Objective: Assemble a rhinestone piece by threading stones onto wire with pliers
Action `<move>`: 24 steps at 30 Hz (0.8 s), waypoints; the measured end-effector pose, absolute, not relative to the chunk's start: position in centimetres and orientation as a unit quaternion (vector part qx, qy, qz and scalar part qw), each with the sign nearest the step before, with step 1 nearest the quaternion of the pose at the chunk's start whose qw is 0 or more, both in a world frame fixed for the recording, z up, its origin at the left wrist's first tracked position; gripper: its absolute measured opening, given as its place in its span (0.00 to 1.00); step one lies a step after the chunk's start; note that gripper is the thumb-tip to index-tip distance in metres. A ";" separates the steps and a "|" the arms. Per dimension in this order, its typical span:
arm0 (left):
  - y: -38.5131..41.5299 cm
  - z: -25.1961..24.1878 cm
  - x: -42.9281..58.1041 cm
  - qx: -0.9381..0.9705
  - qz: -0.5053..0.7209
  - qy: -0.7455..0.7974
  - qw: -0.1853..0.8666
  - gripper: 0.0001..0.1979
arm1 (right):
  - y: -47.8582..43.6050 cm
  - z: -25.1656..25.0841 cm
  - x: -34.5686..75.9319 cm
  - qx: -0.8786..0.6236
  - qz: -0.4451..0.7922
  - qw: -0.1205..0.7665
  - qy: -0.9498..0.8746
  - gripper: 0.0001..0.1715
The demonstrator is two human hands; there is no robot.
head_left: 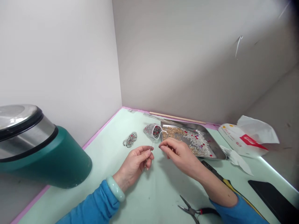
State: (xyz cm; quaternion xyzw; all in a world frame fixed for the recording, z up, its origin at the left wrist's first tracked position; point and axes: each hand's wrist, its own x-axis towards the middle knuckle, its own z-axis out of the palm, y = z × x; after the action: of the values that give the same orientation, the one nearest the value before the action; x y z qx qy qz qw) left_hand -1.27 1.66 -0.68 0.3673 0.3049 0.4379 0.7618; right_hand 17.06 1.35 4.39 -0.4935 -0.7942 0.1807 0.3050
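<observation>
Pale green tabletop [142,199], metal bead tray [217,150], beaded loops [130,140], pliers [192,211], tissue pack [240,140]

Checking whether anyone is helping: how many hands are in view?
2: the left hand, pinching a thin strand, and the right hand, beside the metal tray. No others show.

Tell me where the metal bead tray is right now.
In the head view, the metal tray sits right of centre, just beyond the right hand, between the bead bag and the tissue box.
</observation>
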 end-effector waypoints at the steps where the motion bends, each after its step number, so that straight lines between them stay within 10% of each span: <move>1: 1.6 -0.7 -1.3 0.369 0.438 0.308 0.760 0.13 | 0.9 4.9 17.4 -0.494 0.169 0.280 -0.805 0.11; 8: 1.2 -0.3 -1.1 0.360 0.435 0.329 0.757 0.12 | -6.5 4.8 19.9 -0.557 0.059 0.111 -0.821 0.12; 18: 0.8 -0.4 -1.0 0.392 0.415 0.321 0.755 0.12 | -14.5 -2.4 20.1 -0.605 -0.100 0.204 -0.763 0.03; 24: 0.7 -0.6 -1.0 0.405 0.411 0.310 0.756 0.13 | -13.1 -1.5 20.6 -0.620 0.172 0.321 -0.695 0.10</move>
State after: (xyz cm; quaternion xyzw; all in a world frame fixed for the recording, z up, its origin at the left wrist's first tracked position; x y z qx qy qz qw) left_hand -1.04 0.65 -0.61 0.4052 0.3102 0.4107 0.7556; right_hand 20.62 -13.10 -1.53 -0.6196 -0.6953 0.1720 0.3211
